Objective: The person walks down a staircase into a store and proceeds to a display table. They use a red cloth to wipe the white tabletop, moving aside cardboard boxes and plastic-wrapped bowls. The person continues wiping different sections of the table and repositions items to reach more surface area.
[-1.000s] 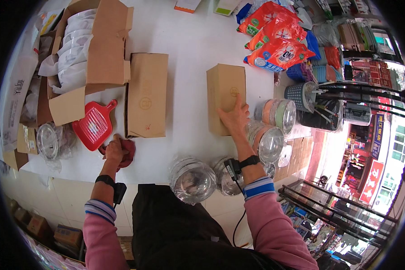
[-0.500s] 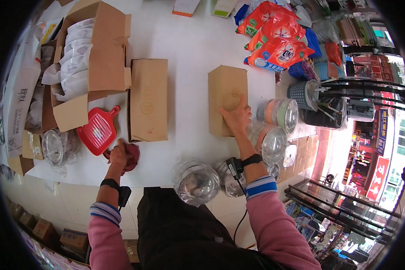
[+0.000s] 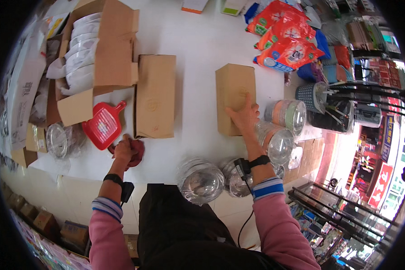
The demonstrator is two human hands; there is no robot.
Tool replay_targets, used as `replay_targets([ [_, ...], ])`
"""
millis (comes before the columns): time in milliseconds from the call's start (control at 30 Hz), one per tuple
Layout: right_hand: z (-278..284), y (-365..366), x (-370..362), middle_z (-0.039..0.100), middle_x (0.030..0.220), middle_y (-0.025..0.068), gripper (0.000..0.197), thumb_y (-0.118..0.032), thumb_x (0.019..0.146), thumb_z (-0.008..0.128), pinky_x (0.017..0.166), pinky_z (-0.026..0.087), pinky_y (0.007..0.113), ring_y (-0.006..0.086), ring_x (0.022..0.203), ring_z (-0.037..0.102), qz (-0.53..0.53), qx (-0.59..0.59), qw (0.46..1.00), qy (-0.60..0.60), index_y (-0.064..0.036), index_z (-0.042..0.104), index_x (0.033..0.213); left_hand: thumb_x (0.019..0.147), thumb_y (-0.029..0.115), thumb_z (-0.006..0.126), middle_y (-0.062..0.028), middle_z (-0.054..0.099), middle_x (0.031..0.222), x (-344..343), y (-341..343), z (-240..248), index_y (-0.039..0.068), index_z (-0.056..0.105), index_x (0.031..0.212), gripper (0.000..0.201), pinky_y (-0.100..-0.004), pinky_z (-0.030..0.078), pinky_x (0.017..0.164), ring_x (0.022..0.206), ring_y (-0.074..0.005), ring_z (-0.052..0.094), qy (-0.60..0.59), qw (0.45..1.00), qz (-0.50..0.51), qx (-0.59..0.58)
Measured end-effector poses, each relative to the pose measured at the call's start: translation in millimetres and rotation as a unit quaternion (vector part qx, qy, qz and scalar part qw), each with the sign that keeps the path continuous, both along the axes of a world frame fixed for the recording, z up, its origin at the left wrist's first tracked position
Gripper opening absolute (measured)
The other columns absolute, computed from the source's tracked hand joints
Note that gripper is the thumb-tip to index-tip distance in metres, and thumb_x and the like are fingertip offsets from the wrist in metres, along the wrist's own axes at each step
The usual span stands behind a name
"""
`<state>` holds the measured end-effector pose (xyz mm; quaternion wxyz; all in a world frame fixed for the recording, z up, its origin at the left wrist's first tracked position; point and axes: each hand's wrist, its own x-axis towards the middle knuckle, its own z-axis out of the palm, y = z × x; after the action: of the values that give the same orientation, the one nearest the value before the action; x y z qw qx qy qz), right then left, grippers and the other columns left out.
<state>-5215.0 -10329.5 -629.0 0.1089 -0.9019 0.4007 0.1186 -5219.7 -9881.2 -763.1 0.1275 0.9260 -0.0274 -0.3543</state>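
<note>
My left hand is closed on a dark red cloth-like bundle at the table's near edge; its exact kind is hard to make out. Just beyond that hand lies a red ribbed tray with a short handle. Over at the right, my right hand grips the near end of a closed brown cardboard box, with its thumb on top and fingers at the right edge. A second long cardboard box lies between the tray and the middle of the table.
An opened carton of wrapped white bowls stands at the left. Clear plastic containers line the near edge, and clear jars stand right of my right hand. Red detergent bags and a grey basket are farther off.
The whole view has shifted slightly, so things sit a little farther right. Both hands keep their places, the left at the dark red bundle and the right on the box.
</note>
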Motion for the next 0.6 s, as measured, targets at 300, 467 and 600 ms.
replay_targets([
  [300,15.6,113.0,53.5,0.016,0.149,0.0355,0.115,-0.047,0.068,0.079,0.111,0.025,0.054,0.0486,0.139,0.019,0.261,0.114,0.936,-0.206,-0.0129,0.009,0.153,0.064,0.03,0.085,-0.0183,0.065,0.101,2.7,-3.1,2.4,0.007,0.039,0.112,0.07,-0.0402,0.055,0.082,0.095,-0.0334,0.066,0.018,0.999,-0.018,0.032],
  [467,13.1,198.7,84.7,0.019,0.15,0.0308,0.111,-0.043,0.071,0.077,0.112,0.028,0.044,0.0402,0.14,0.025,0.24,0.29,0.921,-0.102,-0.0052,0.01,0.151,0.067,0.03,0.081,-0.0185,0.065,0.096,-2.8,-3.4,6.9,0.008,0.038,0.115,0.068,-0.0437,0.053,0.083,0.094,-0.0357,0.065,-0.002,1.0,-0.003,0.011],
  [600,21.6,191.8,74.1,0.026,0.151,0.0235,0.105,-0.038,0.075,0.076,0.108,0.036,0.04,0.0364,0.137,0.033,0.203,0.318,0.913,-0.155,-0.0032,0.013,0.151,0.07,0.031,0.076,-0.0297,0.055,0.115,-12.1,3.4,27.6,0.002,0.036,0.122,0.072,-0.0451,0.053,0.087,0.101,-0.0428,0.061,0.024,0.999,0.007,-0.044],
])
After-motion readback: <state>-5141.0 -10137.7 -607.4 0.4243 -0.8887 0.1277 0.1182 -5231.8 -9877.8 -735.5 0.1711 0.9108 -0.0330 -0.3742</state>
